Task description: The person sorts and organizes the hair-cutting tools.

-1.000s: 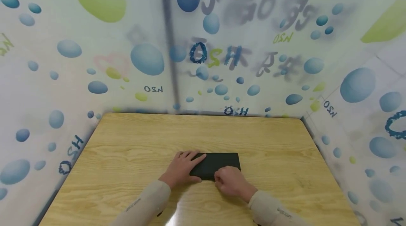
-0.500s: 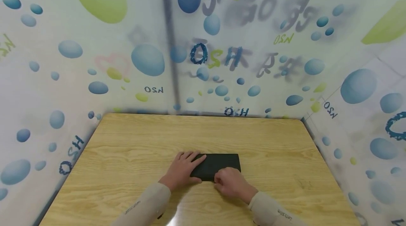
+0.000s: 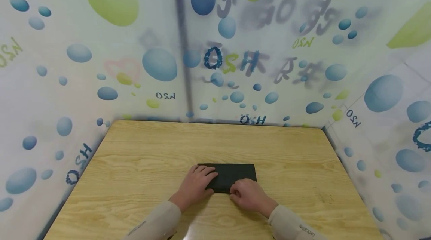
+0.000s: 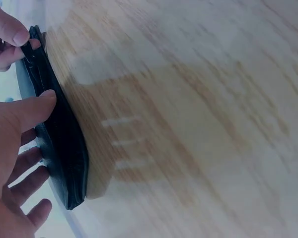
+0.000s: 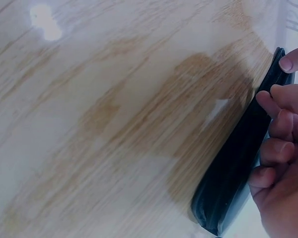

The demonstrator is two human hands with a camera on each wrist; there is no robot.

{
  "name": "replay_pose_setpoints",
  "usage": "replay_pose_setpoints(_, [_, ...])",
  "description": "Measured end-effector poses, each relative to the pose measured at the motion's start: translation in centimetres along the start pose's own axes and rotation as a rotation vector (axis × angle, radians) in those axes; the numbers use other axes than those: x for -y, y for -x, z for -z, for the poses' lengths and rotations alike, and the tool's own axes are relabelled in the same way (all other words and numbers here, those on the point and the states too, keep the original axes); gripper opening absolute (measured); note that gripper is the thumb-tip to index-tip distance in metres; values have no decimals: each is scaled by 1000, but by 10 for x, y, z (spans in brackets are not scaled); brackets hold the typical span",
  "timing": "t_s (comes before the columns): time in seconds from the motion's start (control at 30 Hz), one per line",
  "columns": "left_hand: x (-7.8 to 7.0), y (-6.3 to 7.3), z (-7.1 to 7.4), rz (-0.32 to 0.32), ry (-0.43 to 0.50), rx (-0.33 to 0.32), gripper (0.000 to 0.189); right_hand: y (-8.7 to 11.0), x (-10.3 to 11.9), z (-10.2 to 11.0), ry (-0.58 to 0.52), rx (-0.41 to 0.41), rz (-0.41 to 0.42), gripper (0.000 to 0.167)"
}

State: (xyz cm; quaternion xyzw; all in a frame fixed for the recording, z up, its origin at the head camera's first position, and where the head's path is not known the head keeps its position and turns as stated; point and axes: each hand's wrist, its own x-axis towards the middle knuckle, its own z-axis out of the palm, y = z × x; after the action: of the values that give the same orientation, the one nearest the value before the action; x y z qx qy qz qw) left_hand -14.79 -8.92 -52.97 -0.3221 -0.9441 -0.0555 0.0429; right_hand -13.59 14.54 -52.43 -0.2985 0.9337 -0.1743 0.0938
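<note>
A flat black zippered wallet point(image 3: 232, 172) lies on the wooden table with its zipped edge toward me. My left hand point(image 3: 195, 184) rests over its left end. In the left wrist view, the left thumb point(image 4: 45, 105) presses along the zipped edge while the loosely spread fingers lie over the upper face. At the right part of the near edge is my right hand point(image 3: 250, 195), its fingers curled. The left wrist view shows its thumb and finger pinching a small black zipper pull point(image 4: 28, 51). In the right wrist view, the wallet's zipped side point(image 5: 238, 148) runs beneath the curled fingers.
The wooden table point(image 3: 151, 146) extends around the wallet on all sides. Pale walls printed with blue and green spots and lettering stand behind it point(image 3: 215, 94) and along both sides. Light reflects off the tabletop near the front.
My left fingers have drawn back and bent a little, uncovering the wallet's far left corner. The right hand stays at the near edge, almost unmoved. The head view has shifted slightly.
</note>
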Motion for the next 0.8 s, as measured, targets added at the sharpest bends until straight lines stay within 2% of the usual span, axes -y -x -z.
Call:
replay_pose_setpoints(0.2, [1,2,-4,-16,25,-70,50,-1,-3,-3,3,-9,18,9])
replay_pose_setpoints(0.27, [2,2,-4,-15,48,-74,50,-1,-3,-4,6,-12,23,8])
replay_pose_setpoints(0.37, [4,2,-1,8,104,-38,51,-2,-3,-4,5,-5,24,8])
replay_pose_setpoints(0.53, [11,3,-3,55,179,68,58,-3,-2,-5,4,13,16,8])
replay_pose_setpoints(0.67, [16,3,-2,60,182,111,65,-3,0,-5,5,5,24,7])
replay_pose_setpoints(0.8, [18,3,1,61,169,124,68,-4,0,-6,17,1,24,6])
